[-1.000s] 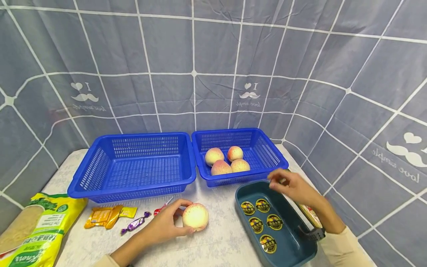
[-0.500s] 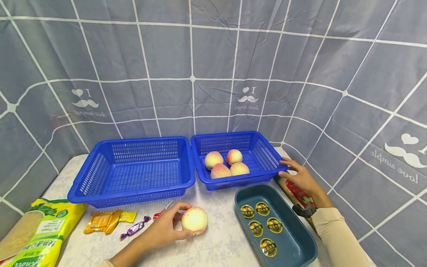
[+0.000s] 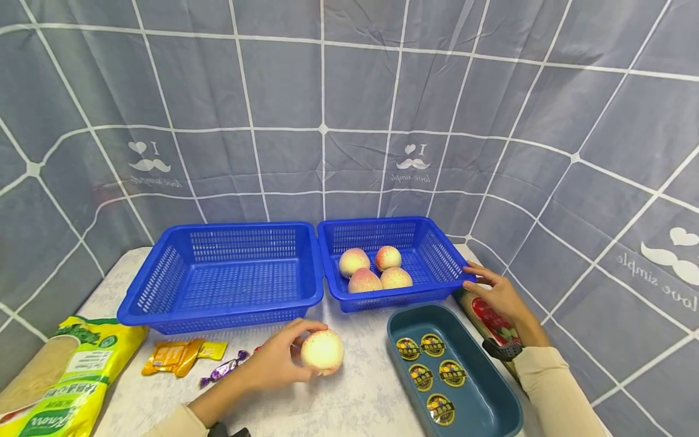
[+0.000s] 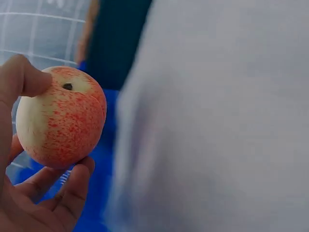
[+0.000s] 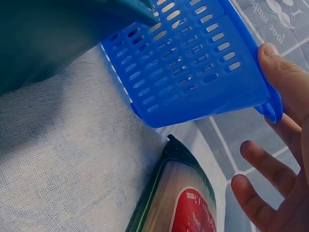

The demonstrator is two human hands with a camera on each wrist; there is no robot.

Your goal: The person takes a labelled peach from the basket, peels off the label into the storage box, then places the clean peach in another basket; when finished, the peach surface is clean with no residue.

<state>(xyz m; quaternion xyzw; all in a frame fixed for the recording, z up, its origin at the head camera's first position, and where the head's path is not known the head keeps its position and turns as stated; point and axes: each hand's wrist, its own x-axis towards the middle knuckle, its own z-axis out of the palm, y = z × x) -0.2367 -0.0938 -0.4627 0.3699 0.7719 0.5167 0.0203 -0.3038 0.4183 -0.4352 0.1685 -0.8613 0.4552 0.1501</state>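
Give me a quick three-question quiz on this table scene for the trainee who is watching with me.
1. Multiple choice: what does the left hand hold? A) a purple candy B) a peach C) a yellow packet
2. True or false: the larger blue basket on the left has four peaches in it.
3. Fill in: the right hand touches the corner of the smaller blue ____.

Key
1. B. The fingers curl round the peach, with the thumb near its stem dimple in the left wrist view.
2. False. The four peaches lie in the smaller basket; the larger one shows none.
3. basket. The thumb rests on its rim, fingers spread below.
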